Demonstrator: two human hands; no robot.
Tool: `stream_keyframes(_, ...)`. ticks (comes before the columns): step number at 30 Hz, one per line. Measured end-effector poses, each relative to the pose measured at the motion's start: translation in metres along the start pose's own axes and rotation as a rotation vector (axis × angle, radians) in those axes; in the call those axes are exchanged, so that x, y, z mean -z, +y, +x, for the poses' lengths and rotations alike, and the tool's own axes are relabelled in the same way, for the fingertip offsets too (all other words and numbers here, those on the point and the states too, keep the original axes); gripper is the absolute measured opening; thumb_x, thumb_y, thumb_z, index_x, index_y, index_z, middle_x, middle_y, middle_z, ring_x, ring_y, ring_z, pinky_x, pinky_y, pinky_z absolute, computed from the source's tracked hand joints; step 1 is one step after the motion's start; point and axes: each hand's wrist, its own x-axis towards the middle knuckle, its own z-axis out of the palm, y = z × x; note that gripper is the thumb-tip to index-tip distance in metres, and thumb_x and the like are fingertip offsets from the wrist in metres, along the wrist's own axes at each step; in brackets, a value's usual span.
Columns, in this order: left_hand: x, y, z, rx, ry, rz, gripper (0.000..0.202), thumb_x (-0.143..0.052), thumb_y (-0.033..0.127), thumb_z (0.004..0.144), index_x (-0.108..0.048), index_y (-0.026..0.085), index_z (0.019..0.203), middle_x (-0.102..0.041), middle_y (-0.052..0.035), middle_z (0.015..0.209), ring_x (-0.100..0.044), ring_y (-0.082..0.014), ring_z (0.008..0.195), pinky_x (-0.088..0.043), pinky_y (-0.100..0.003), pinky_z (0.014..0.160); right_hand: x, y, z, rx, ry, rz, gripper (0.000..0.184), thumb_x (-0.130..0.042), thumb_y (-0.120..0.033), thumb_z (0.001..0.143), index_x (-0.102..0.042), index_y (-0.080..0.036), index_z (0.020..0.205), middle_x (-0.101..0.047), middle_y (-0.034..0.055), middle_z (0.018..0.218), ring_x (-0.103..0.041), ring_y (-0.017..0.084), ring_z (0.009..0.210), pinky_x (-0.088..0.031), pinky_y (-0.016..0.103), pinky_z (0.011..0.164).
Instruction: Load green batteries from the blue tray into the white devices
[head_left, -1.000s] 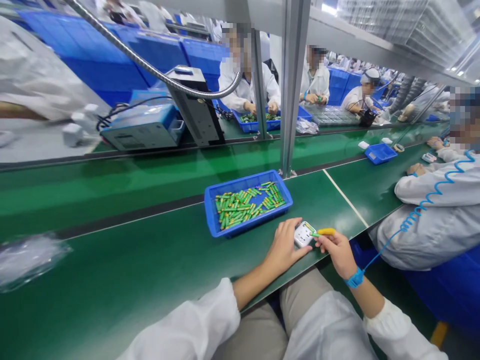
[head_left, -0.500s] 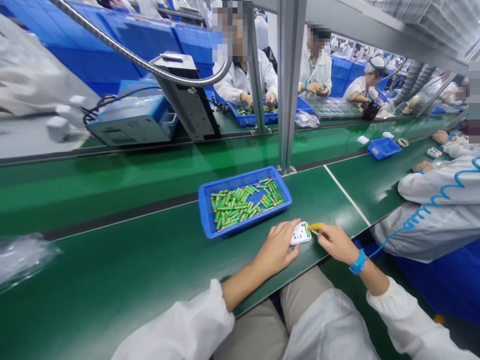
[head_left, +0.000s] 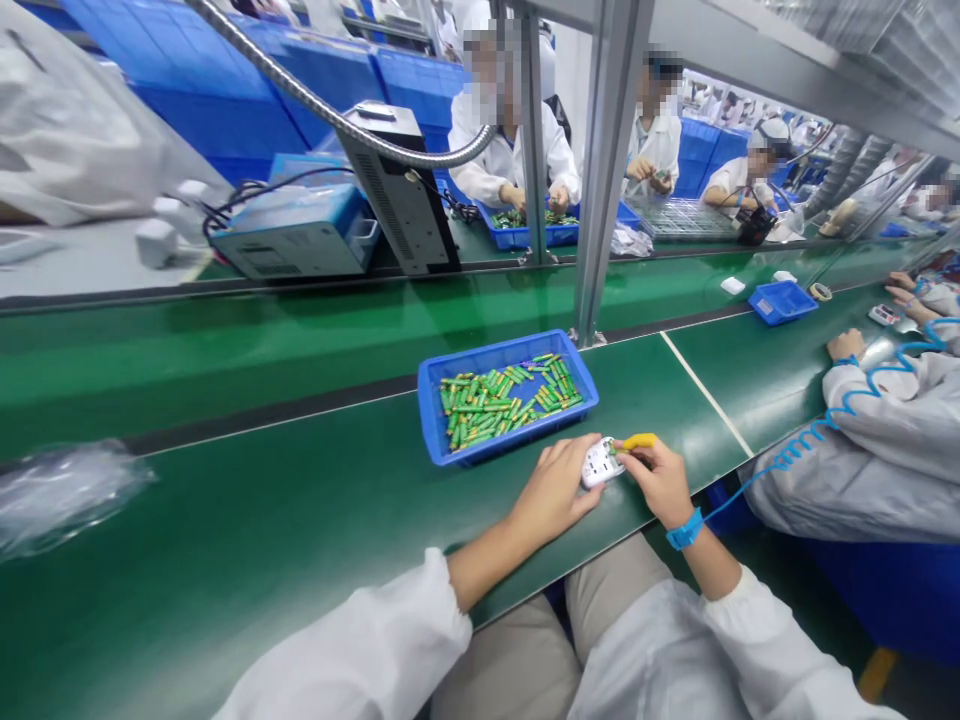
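Note:
My left hand (head_left: 553,490) is closed around the left side of a white computer mouse (head_left: 598,468), which lies underside up on the green work surface. Green shows at the mouse's open battery compartment. My right hand (head_left: 660,478), with a yellow finger cot (head_left: 640,440) on one finger, is pinched at the mouse's right edge on a small green battery (head_left: 612,449), mostly hidden by the fingers. Just beyond my hands stands a blue bin (head_left: 429,425) holding many loose green batteries (head_left: 480,405).
A blue wrist strap (head_left: 685,530) with a coiled cord (head_left: 810,440) runs off right, near a co-worker's sleeve (head_left: 877,410). A metal post (head_left: 604,190) rises behind the bin. A clear plastic bag (head_left: 67,495) lies at left, a small blue tray (head_left: 784,302) at far right.
My right hand has moved left with the battery, from beside the mouse onto its open compartment. My left hand stays on the mouse. The whole view has shifted slightly.

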Motion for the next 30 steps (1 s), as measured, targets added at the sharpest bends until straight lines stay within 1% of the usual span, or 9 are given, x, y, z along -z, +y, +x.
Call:
stream_keyframes(2, 0.000, 0.001, 0.001, 0.001, 0.001, -0.007, 0.066, -0.073, 0.022, 0.094, -0.048, 0.022, 0.155, -0.065, -0.0145, 0.150, -0.062, -0.0368, 0.134, -0.049, -0.052, 0.113, 0.001, -0.002, -0.002, 0.041, -0.004, -0.065, 0.021, -0.082, -0.043, 0.096, -0.081, -0.024, 0.106, -0.087, 0.0071, 0.105, -0.083, 0.027, 0.095, -0.065, 0.041, 0.091)
stream_keyframes(5, 0.001, 0.002, 0.001, 0.000, 0.010, -0.014, 0.065, -0.074, 0.022, 0.094, -0.050, 0.023, 0.154, -0.067, -0.0139, 0.146, -0.063, -0.0361, 0.132, -0.049, -0.050, 0.111, 0.003, -0.006, -0.003, 0.158, -0.014, -0.153, 0.017, -0.082, -0.041, 0.097, -0.082, -0.025, 0.104, -0.086, 0.0074, 0.106, -0.081, 0.028, 0.098, -0.064, 0.043, 0.093)
stream_keyframes(8, 0.003, 0.004, 0.002, 0.001, 0.017, -0.017, 0.064, -0.074, 0.022, 0.094, -0.050, 0.023, 0.153, -0.067, -0.0137, 0.145, -0.063, -0.0359, 0.131, -0.049, -0.049, 0.110, 0.004, -0.010, -0.003, 0.274, -0.054, -0.200, 0.014, -0.080, -0.041, 0.101, -0.083, -0.027, 0.099, -0.085, 0.0080, 0.107, -0.079, 0.028, 0.102, -0.063, 0.046, 0.097)
stream_keyframes(10, 0.003, 0.004, 0.002, -0.002, 0.016, -0.020, 0.065, -0.074, 0.022, 0.094, -0.050, 0.023, 0.154, -0.067, -0.0136, 0.145, -0.064, -0.0358, 0.131, -0.049, -0.049, 0.110, 0.004, -0.013, -0.003, 0.311, -0.076, -0.221, 0.015, -0.078, -0.041, 0.103, -0.083, -0.028, 0.099, -0.085, 0.0080, 0.106, -0.079, 0.029, 0.102, -0.064, 0.048, 0.097)
stream_keyframes(15, 0.001, 0.001, 0.002, -0.010, 0.022, -0.029, 0.066, -0.075, 0.022, 0.093, -0.051, 0.023, 0.154, -0.067, -0.0143, 0.145, -0.064, -0.0361, 0.131, -0.050, -0.050, 0.111, 0.008, -0.016, -0.008, 0.375, -0.117, -0.277, 0.014, -0.071, -0.035, 0.107, -0.083, -0.030, 0.110, -0.085, 0.0085, 0.114, -0.078, 0.030, 0.110, -0.064, 0.051, 0.100)
stream_keyframes(20, -0.002, -0.002, 0.002, -0.019, 0.028, -0.062, 0.066, -0.075, 0.021, 0.093, -0.052, 0.025, 0.155, -0.068, -0.0132, 0.145, -0.064, -0.0356, 0.132, -0.051, -0.049, 0.111, 0.008, -0.017, -0.017, 0.424, -0.144, -0.345, 0.023, -0.062, -0.027, 0.111, -0.080, -0.030, 0.124, -0.083, 0.0099, 0.124, -0.075, 0.031, 0.118, -0.062, 0.055, 0.104)
stream_keyframes(26, -0.002, -0.004, 0.003, -0.019, 0.027, -0.081, 0.064, -0.074, 0.020, 0.093, -0.051, 0.024, 0.153, -0.067, -0.0138, 0.147, -0.064, -0.0354, 0.135, -0.051, -0.052, 0.114, 0.007, -0.015, -0.016, 0.471, -0.163, -0.358, 0.025, -0.061, -0.023, 0.110, -0.079, -0.028, 0.127, -0.080, 0.0117, 0.130, -0.073, 0.031, 0.121, -0.061, 0.053, 0.106)
stream_keyframes(28, -0.002, -0.005, 0.003, -0.025, 0.025, -0.087, 0.064, -0.075, 0.021, 0.094, -0.051, 0.024, 0.153, -0.067, -0.0142, 0.147, -0.064, -0.0355, 0.134, -0.051, -0.053, 0.115, 0.008, -0.012, -0.014, 0.462, -0.172, -0.329, 0.024, -0.062, -0.023, 0.109, -0.078, -0.028, 0.126, -0.080, 0.0118, 0.128, -0.073, 0.031, 0.121, -0.061, 0.053, 0.107)
stream_keyframes(30, -0.002, -0.006, 0.003, -0.046, 0.028, -0.096, 0.065, -0.074, 0.020, 0.094, -0.050, 0.024, 0.154, -0.066, -0.0147, 0.147, -0.065, -0.0352, 0.135, -0.052, -0.054, 0.117, 0.009, -0.009, -0.011, 0.438, -0.188, -0.311, 0.026, -0.063, -0.024, 0.108, -0.077, -0.028, 0.130, -0.077, 0.0127, 0.134, -0.071, 0.031, 0.127, -0.059, 0.053, 0.111)
